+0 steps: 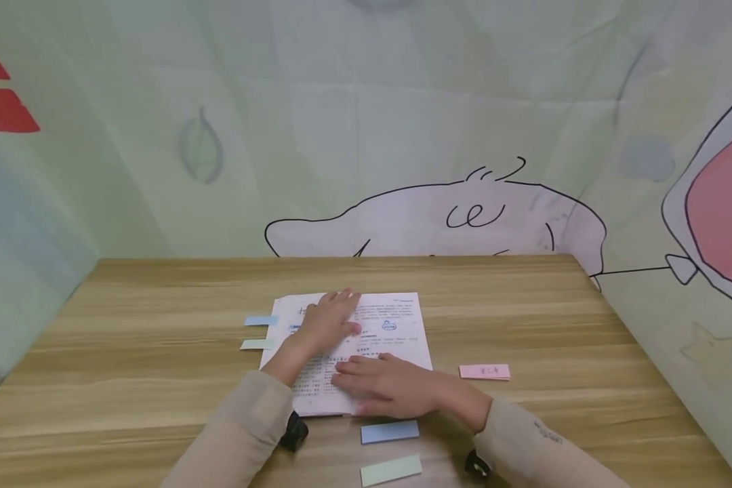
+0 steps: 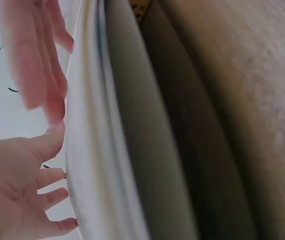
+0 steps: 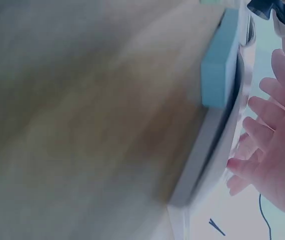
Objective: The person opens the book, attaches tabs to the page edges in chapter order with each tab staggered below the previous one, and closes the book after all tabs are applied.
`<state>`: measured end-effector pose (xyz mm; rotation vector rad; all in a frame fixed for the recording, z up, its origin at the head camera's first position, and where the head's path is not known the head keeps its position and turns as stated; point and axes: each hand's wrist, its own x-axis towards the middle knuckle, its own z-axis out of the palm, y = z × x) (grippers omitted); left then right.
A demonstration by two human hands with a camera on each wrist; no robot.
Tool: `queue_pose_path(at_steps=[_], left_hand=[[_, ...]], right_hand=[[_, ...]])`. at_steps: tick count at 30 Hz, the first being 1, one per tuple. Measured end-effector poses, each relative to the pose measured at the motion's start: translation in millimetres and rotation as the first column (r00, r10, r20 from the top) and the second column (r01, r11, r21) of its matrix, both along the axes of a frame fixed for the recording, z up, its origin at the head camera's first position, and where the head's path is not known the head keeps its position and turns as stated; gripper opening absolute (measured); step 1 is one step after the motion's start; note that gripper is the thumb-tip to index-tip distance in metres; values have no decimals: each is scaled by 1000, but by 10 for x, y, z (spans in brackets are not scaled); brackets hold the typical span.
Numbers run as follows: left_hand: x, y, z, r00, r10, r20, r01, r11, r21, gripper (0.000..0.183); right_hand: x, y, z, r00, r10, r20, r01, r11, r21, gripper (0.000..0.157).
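Note:
An open book [image 1: 396, 346] with printed pages lies on the wooden table. My left hand [image 1: 327, 324] rests on it near the middle, fingers pointing towards the far edge. Lower on the pages lies my right hand [image 1: 396, 386], its fingers stretched out to the left. Neither hand grips anything. A blue tab [image 1: 261, 320] and a pale green tab [image 1: 256, 344] stick out from the book's left edge. In the left wrist view, the book's page edges [image 2: 127, 125] stand slightly spread apart.
Close to the book's near edge lies a blue sticky-note pad [image 1: 390, 432], with a pale green pad [image 1: 391, 470] nearer me. A pink pad [image 1: 484, 371] with handwriting sits to the right. Behind the table [image 1: 158, 291] hangs a printed cloth backdrop [image 1: 341, 135].

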<state>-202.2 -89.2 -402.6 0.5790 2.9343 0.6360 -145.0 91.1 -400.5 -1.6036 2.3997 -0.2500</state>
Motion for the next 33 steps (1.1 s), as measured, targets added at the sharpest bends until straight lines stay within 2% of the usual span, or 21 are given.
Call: queue_pose_path(at_steps=[7,11,18,23,30,33], left_hand=[[11,65,28,999,-28,-16,30,987,158,53],[22,170,68,998,-64,-21,67,974,214,50],[62,397,140,986,-163,-28,165,955,245,48],[102,579,183,975,-219,-20,216,937,276,48],[167,847,167,949,-316,-1,304,912,274,49],[189,951,135,941,-340,7,326,909,261,50]], right_hand=[[-83,154,62,999,36,-14,-38,988,-152,46],[-108,282,91,1000,-18,16,20,983,-180,43],[-130,583,160,990,-133,43,139,966,-218,35],[-159,826,190,979,-194,60,203,940,-274,29],[-179,1184,172,969,-249,-1,234,911,-341,27],[-166,1325,133,954,-299,-13,277,898,-341,26]])
